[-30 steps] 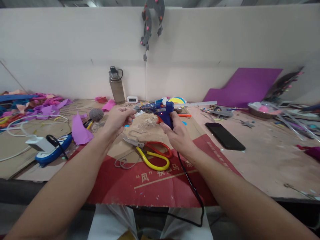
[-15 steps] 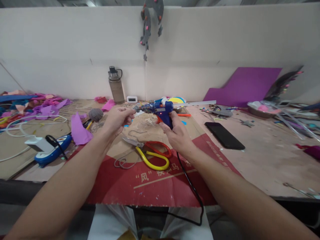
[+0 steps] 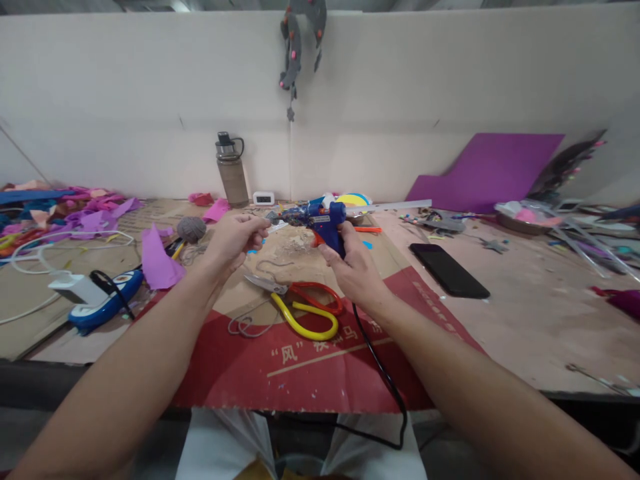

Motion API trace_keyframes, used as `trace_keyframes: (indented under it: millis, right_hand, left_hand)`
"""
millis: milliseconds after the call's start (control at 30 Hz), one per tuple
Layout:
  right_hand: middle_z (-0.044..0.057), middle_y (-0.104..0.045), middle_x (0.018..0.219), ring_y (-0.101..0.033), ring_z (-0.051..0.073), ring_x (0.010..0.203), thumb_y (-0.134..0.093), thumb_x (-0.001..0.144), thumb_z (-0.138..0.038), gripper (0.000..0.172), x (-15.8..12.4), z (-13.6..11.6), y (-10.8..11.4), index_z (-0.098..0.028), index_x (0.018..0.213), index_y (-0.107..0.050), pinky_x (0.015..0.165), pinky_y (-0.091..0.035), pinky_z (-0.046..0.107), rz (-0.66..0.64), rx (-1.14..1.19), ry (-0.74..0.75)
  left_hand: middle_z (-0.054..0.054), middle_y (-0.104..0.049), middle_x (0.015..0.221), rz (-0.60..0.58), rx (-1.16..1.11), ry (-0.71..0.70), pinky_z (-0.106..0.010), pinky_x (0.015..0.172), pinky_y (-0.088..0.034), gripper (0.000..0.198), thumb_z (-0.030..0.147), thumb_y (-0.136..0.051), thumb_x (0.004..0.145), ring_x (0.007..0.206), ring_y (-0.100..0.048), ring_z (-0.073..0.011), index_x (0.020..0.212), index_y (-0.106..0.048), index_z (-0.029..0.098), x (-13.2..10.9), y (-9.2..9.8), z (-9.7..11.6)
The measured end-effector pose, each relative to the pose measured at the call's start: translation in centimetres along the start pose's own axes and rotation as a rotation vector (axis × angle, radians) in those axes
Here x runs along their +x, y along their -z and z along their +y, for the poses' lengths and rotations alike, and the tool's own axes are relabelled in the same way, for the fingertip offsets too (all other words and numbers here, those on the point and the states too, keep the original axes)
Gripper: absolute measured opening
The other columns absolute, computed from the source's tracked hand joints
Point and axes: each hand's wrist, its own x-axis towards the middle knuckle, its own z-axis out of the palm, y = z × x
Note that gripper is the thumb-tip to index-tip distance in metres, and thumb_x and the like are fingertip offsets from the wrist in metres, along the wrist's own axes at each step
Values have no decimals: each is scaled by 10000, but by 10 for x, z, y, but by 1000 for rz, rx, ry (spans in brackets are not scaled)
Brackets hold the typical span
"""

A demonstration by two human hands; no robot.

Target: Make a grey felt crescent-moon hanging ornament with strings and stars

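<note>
My right hand [image 3: 357, 263] is wrapped round the handle of a blue glue gun [image 3: 327, 223], its nozzle pointing left and a clear glue stick [image 3: 390, 207] poking out of its back. My left hand [image 3: 235, 240] pinches a small grey piece [image 3: 273, 217] at the fingertips, right by the nozzle; whether the two touch I cannot tell. Below the hands lie scissors [image 3: 305, 307] with one red and one yellow handle. Grey yarn [image 3: 247, 327] is looped beside them on the red and brown cardboard [image 3: 225, 373].
A black phone [image 3: 449, 270] lies to the right. On the left are a blue power strip [image 3: 107, 307] with a white charger, a grey yarn ball [image 3: 191, 229] and felt scraps [image 3: 95, 220]. A bottle [image 3: 232, 173] stands at the back. The gun's black cord [image 3: 375, 353] hangs over the front edge.
</note>
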Motion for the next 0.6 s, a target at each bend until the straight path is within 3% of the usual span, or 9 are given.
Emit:
trace_keyframes:
  millis: [600]
  right_hand:
    - [67, -599, 1050, -571, 222, 918, -497, 878, -279, 315, 0, -2, 0, -250, 1189, -456, 836, -460, 414, 0, -22, -4]
  left_hand:
    - [10, -527, 501, 4, -15, 11, -161, 360, -287, 143, 191, -684, 616, 397, -411, -36, 560, -569, 129, 1, 0, 0]
